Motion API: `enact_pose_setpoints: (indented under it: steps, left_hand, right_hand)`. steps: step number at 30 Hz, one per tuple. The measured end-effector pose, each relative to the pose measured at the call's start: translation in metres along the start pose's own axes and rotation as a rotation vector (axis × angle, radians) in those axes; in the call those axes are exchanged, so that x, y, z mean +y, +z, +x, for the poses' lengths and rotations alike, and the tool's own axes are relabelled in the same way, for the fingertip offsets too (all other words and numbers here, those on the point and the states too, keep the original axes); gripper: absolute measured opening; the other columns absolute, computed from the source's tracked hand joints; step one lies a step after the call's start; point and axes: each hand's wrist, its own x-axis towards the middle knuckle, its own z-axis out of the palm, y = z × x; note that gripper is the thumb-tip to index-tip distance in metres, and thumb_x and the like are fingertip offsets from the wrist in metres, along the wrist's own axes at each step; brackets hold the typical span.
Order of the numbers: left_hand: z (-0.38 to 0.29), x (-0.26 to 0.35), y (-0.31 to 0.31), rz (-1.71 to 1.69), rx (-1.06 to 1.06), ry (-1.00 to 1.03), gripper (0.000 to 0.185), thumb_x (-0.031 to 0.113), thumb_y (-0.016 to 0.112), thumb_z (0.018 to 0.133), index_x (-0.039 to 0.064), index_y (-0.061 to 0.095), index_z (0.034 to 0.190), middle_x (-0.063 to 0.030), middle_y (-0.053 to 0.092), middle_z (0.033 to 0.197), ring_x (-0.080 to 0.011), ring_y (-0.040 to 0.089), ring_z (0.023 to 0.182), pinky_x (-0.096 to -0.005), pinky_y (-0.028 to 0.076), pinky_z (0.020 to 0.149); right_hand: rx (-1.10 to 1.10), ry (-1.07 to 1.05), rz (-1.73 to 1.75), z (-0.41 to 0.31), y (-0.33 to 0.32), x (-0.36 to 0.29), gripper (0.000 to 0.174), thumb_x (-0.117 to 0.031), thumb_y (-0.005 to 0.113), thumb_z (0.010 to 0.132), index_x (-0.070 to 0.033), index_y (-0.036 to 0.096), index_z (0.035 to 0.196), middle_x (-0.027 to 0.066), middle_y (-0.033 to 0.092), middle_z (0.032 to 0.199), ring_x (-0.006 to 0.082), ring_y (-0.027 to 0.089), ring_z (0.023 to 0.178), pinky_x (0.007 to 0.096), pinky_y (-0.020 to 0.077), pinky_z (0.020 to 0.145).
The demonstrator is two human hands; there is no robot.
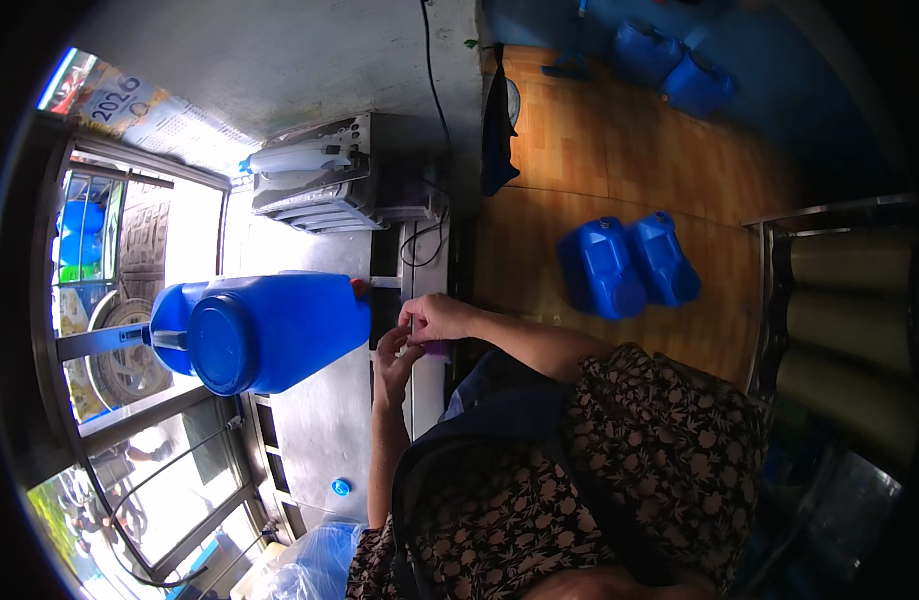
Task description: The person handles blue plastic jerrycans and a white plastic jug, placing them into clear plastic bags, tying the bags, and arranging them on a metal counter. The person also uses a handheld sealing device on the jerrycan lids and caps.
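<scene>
My left hand [393, 364] and my right hand [431, 319] meet over the front edge of a steel counter [317, 427], fingertips close together and bent. Whether something small is pinched between them cannot be told. A small purple thing [435, 349] shows just beside the fingers. Left of my hands stands a large blue plastic water jug [309, 322] with a wide round blue cap [223, 343] and a small red fitting [359, 287] at the end nearest my hands. Another blue container [170, 300] is partly hidden behind it. A small blue cap [341, 487] lies on the counter.
Two blue jugs [609, 262] stand on the wood-patterned floor, with more [696, 82] by the far wall near a floor squeegee [568, 69]. A grey appliance [317, 202] and black cable sit beyond the counter jug. Clear plastic bags [317, 562] lie near my left arm. A metal-framed rack [763, 300] is at right.
</scene>
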Motion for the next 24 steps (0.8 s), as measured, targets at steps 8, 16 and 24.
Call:
enact_pose_setpoints:
  steps: [8, 16, 24]
  left_hand:
    - [0.019, -0.005, 0.003, -0.078, -0.062, -0.198, 0.033, 0.009, 0.072, 0.081, -0.007, 0.067, 0.11, -0.0033, 0.068, 0.085, -0.0099, 0.06, 0.072, -0.0246, 0.048, 0.065]
    - [0.019, -0.015, 0.011, -0.683, 0.19, -0.108, 0.021, 0.014, 0.072, 0.084, -0.002, 0.067, 0.097, -0.0018, 0.064, 0.079, -0.008, 0.055, 0.066, -0.0211, 0.042, 0.06]
    - [0.006, -0.048, 0.0, -0.693, 0.419, -0.18, 0.013, 0.011, 0.07, 0.083, 0.0, 0.069, 0.089, -0.0072, 0.07, 0.077, -0.0088, 0.058, 0.062, -0.0222, 0.042, 0.057]
  right_hand:
    - [0.32, 0.048, 0.159, 0.018, -0.003, 0.006, 0.068, -0.048, 0.083, 0.073, -0.001, 0.061, 0.116, 0.0102, 0.067, 0.078, 0.0186, 0.066, 0.072, 0.0326, 0.0511, 0.065]
    - [0.133, 0.24, 0.443, 0.021, -0.008, 0.004, 0.022, -0.009, 0.076, 0.082, 0.001, 0.068, 0.1, 0.0049, 0.069, 0.079, 0.0109, 0.064, 0.066, 0.0239, 0.0506, 0.062]
    - [-0.028, 0.059, 0.366, 0.043, -0.004, -0.006, 0.009, -0.001, 0.077, 0.079, 0.0, 0.071, 0.087, 0.0052, 0.072, 0.081, 0.0106, 0.066, 0.07, 0.024, 0.0526, 0.065]
